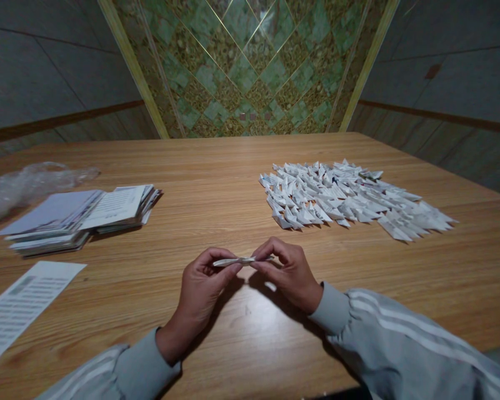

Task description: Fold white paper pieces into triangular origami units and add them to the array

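1. Fingertips of both our hands were pinched shut on one small folded paper piece (238, 260), held just above the wooden table (216, 183), between the hands and near our body.
2. Our left hand (200, 289) gripped the left end of the piece between thumb and forefinger; our right hand (289, 272) gripped the right end the same way, the remaining fingers curled loosely underneath.
3. We judged the piece very light and thin, soft enough to bend or crease under slight pressure, and stiffer along its folded edges than across its flat faces.
4. It looked dry and matte, so we expected little slipping, though a hard squeeze could crush a fold or tear a corner.
5. Holding it at the two ends, close to the fold lines, seemed the surest grip, leaving the middle free.
6. A spread of finished folded pieces (350, 197) lay well apart on the far right of the table.
7. A stack of printed sheets (83, 216) sat on the left, a single printed sheet (20, 305) nearer us, and crumpled clear plastic (29, 183) beyond the stack.
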`<action>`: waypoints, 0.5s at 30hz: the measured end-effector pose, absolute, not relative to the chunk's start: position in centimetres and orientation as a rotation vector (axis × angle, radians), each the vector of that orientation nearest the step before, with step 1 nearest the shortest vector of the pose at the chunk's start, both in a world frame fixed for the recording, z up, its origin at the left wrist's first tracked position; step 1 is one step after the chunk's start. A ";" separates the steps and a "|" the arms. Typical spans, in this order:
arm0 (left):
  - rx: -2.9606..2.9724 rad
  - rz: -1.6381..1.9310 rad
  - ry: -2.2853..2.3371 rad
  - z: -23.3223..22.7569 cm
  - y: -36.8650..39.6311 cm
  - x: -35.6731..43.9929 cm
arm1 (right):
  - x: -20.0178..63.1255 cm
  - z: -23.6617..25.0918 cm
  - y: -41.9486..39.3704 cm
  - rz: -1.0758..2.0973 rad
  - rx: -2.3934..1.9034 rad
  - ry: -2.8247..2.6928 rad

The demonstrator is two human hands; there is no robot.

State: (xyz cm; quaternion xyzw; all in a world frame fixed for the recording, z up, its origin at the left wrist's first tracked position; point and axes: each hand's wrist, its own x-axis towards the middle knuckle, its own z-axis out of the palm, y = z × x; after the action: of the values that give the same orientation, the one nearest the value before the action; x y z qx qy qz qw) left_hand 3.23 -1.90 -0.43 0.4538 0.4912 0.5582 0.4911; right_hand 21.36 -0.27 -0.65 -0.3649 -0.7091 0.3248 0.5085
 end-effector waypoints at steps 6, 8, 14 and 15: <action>1.055 1.335 1.209 -0.8 -1.4 2.9 | 21.3 -1.2 0.4 0.964 -0.892 -1.585; 1.085 1.342 1.208 -0.9 -1.3 2.6 | 21.4 -1.3 0.6 1.064 -0.881 -1.557; 1.065 1.276 1.191 -1.1 -1.3 2.3 | 21.5 -1.2 0.4 1.070 -0.992 -1.663; 1.024 1.269 1.186 -1.2 -1.3 2.3 | 21.5 -1.1 0.4 1.053 -0.996 -1.662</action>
State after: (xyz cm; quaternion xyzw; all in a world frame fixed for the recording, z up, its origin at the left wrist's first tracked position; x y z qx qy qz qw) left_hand 2.28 -1.27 -1.18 0.4295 0.4975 0.5324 0.5334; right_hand 21.53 0.41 -1.15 -0.4032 -0.6725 0.4262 0.4512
